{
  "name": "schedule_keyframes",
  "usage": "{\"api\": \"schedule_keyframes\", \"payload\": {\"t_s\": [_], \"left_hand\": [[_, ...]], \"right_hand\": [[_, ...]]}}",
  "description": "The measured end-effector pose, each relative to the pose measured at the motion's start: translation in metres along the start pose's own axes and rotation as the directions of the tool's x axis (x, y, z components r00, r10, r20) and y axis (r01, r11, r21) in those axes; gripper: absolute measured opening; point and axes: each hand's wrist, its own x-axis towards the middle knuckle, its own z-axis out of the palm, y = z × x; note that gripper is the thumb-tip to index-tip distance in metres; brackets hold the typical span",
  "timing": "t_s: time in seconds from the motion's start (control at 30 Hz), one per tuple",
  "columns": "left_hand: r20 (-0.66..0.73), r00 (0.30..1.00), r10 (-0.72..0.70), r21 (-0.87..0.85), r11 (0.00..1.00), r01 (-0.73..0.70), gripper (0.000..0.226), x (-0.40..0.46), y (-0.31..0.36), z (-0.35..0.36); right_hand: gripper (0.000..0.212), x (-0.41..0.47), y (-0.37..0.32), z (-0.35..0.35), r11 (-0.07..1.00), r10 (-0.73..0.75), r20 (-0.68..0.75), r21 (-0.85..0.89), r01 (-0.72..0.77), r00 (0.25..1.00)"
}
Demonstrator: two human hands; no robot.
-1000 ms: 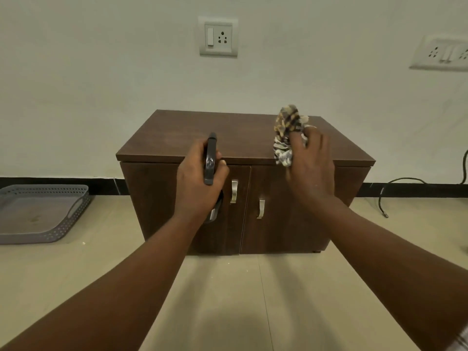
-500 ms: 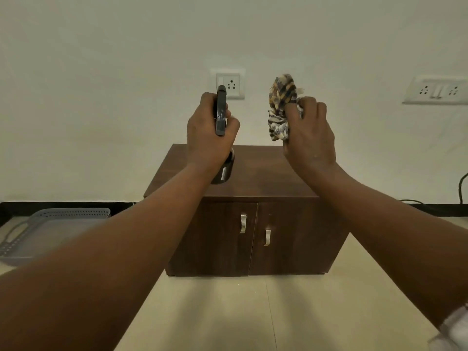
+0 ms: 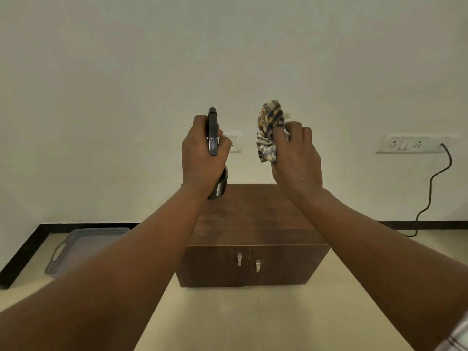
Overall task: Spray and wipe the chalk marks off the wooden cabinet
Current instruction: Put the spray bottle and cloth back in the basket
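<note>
A low dark wooden cabinet [image 3: 255,219] with two doors and metal handles stands against the wall. No chalk marks show on its top from here. My left hand [image 3: 201,158] grips a dark spray bottle [image 3: 213,133], held up in the air above the cabinet's back left corner. My right hand [image 3: 296,158] holds a bunched checked cloth [image 3: 269,130] at the same height, to the right of the bottle. Both arms stretch forward and hide parts of the cabinet's sides.
A grey perforated tray [image 3: 83,245] lies on the floor left of the cabinet. A wall socket [image 3: 235,141] sits behind the bottle, a switch panel [image 3: 407,144] at the right with a black cable [image 3: 430,188] hanging to the floor. Tiled floor lies in front.
Both hands rose from cabinet-top height to well above it, and the view tilted so the cabinet sits lower in the frame. The holds on the bottle and the cloth are unchanged.
</note>
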Motion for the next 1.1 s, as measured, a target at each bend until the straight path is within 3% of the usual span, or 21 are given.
{"api": "schedule_keyframes", "payload": {"t_s": [0.4,0.87,1.1], "left_hand": [[-0.052,0.998,0.026,0.028,0.999,-0.024,0.018,0.100,0.139,-0.059],[-0.091,0.993,0.069,0.037,0.997,-0.066,0.018,0.119,0.213,-0.085],[-0.135,0.987,0.091,0.053,0.995,-0.084,0.015,0.157,0.265,-0.109]], "right_hand": [[0.043,0.128,0.004,-0.129,0.998,-0.063,-0.026,-0.016,0.063,0.998],[0.044,0.179,0.005,-0.202,0.997,-0.063,-0.102,-0.050,0.058,0.993],[0.047,0.228,-0.002,-0.253,0.992,0.005,-0.177,-0.120,-0.026,0.984]]}}
